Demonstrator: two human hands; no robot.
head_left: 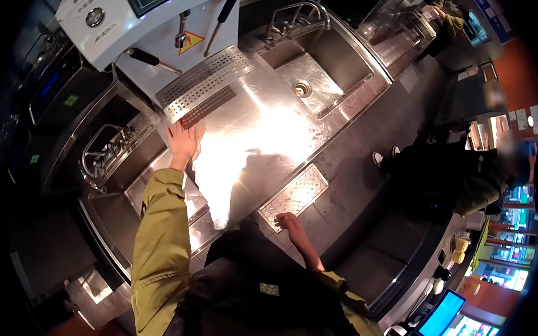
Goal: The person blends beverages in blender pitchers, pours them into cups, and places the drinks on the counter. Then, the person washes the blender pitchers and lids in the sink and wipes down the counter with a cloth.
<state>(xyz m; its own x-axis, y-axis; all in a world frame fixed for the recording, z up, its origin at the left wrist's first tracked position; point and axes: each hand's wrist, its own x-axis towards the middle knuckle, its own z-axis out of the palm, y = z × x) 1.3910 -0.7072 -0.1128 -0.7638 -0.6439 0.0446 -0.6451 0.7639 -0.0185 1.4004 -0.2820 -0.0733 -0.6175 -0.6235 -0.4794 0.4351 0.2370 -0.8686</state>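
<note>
My left hand [185, 143] reaches forward to the lower end of a perforated metal drip tray [209, 84], below a white machine [107, 26]. Its fingers are stretched out and lie at the tray's edge; whether something thin is under the palm I cannot make out. Beside it, the steel counter [248, 95] is washed out by glare. A bright white shape [219, 205] near the counter's front edge could be a cloth or reflected light. My right hand [290, 224] hangs in front of the counter, above the floor, fingers loosely bent and nothing visible in them.
A steel sink [345, 69] with a tap lies right of the counter, another sink [114, 212] to the left. Black-handled levers [148, 57] stick out from the machine. A metal floor plate [298, 193] lies below. At right stands a person in dark clothes [443, 175]; another is farther back.
</note>
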